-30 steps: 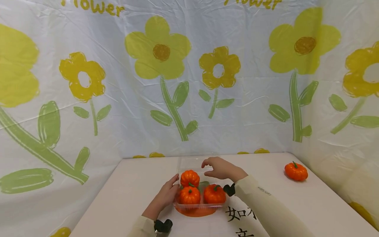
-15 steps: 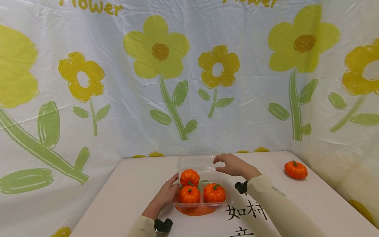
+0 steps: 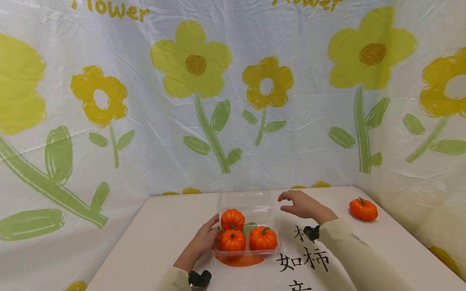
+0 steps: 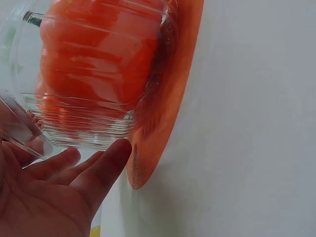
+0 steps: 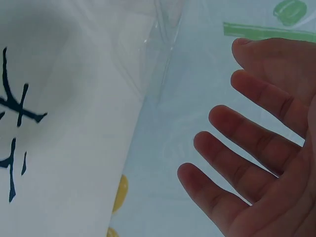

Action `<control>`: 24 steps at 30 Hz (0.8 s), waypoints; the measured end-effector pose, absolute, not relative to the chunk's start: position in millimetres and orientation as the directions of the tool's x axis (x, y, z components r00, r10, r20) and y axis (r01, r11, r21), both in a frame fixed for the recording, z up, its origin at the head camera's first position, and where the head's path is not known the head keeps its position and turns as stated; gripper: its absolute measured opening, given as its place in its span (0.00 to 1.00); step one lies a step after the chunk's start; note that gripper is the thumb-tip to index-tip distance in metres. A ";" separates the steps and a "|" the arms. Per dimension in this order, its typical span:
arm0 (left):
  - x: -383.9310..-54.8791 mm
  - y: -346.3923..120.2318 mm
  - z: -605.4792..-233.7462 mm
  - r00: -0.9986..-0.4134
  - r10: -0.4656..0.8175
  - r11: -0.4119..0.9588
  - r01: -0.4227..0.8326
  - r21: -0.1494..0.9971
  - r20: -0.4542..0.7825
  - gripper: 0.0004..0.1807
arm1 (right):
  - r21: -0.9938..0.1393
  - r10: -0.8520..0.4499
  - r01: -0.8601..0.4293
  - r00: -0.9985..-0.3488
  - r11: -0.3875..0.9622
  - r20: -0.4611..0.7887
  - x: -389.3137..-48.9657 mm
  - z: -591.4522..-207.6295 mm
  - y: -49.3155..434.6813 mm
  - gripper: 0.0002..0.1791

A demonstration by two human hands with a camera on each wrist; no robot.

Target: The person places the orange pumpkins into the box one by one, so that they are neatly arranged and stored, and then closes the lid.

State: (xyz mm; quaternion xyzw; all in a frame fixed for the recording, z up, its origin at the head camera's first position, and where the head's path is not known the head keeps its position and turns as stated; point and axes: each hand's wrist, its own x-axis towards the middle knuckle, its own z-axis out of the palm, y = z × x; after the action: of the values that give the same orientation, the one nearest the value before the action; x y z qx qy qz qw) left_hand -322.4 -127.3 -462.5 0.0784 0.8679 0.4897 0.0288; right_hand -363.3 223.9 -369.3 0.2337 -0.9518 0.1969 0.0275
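Observation:
A clear plastic clamshell box [image 3: 251, 253] stands mid-table with its lid [image 3: 244, 199] tipped back. Inside are three small orange pumpkins: one at back left [image 3: 232, 219], one at front left [image 3: 232, 240] and one at right [image 3: 263, 238]. My left hand [image 3: 204, 242] rests against the box's left side; in the left wrist view its fingertips [image 4: 118, 148] lie at the ribbed wall with the fingers extended. To the right of the lid, my right hand [image 3: 302, 204] hovers over the table, fingers spread and holding nothing, as the right wrist view confirms.
Another orange pumpkin [image 3: 363, 209] sits at the table's far right. Black characters [image 3: 306, 258] and an orange patch [image 3: 240, 260] are printed on the white table cover. A flower-patterned curtain [image 3: 225, 121] encloses the table behind and at both sides.
My right hand has moved right, from over the box's open lid toward the lone pumpkin. The left hand and the box with its pumpkins have stayed in place.

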 end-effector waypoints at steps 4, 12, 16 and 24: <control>-322.4 -127.0 -463.0 -0.986 0.163 0.514 0.106 0.851 0.025 0.31 | -0.359 -0.418 -0.445 -0.895 0.820 0.156 -362.6 -370.9 236.8 0.15; -324.7 -126.0 -460.1 -0.985 0.168 0.512 0.120 0.850 0.038 0.31 | -0.350 -0.386 -0.439 -0.898 0.827 0.212 -362.8 -373.4 261.3 0.14; -324.0 -126.4 -461.5 -0.985 0.168 0.515 0.115 0.849 0.032 0.31 | -0.340 -0.373 -0.440 -0.894 0.831 0.248 -365.7 -381.8 272.0 0.14; -324.1 -127.4 -464.5 -0.985 0.168 0.513 0.117 0.851 0.034 0.31 | -0.322 -0.323 -0.416 -0.896 0.850 0.304 -367.1 -385.9 294.7 0.12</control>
State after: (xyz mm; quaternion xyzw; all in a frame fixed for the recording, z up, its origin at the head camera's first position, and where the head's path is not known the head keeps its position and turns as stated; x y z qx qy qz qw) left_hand -324.1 -127.4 -464.5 0.0819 0.8692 0.4869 0.0265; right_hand -367.1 294.7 -385.9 0.1936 -0.9544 0.1932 0.1201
